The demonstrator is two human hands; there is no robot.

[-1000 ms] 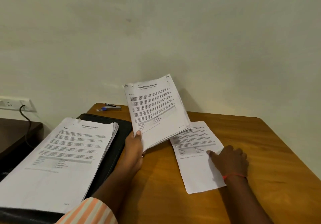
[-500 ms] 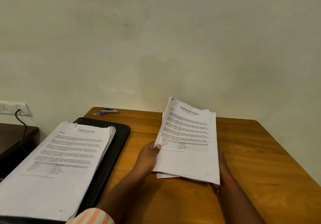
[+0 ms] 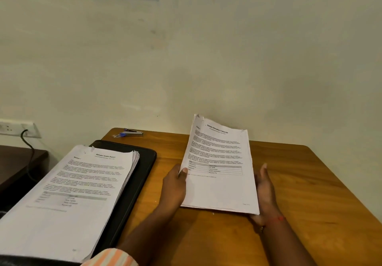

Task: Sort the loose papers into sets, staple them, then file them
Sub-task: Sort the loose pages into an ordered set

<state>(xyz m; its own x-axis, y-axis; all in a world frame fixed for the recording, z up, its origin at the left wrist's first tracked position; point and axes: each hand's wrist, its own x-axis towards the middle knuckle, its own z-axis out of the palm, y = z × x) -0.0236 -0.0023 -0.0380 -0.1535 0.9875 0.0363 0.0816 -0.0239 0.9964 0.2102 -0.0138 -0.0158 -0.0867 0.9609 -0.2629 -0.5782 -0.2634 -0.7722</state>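
Observation:
A set of printed sheets (image 3: 221,162) headed as an education transcript is tilted up off the wooden table (image 3: 310,193). My left hand (image 3: 175,183) grips its left edge, thumb on top. My right hand (image 3: 265,189) lies along its right edge with the fingers straight, palm against the sheets. A thick pile of health report papers (image 3: 68,193) sits on a black folder (image 3: 134,183) at the left. A small silver and blue stapler (image 3: 130,133) lies at the table's far left corner, apart from both hands.
A cream wall (image 3: 206,59) stands right behind the table. At the far left a dark side surface (image 3: 18,164) sits under a wall socket (image 3: 14,127) with a black cable plugged in. Bare wood shows to the right of the held sheets.
The set went from my left hand alone, over onto the single sheet that lay on the table. My right hand left that sheet's top and now steadies the set's right edge.

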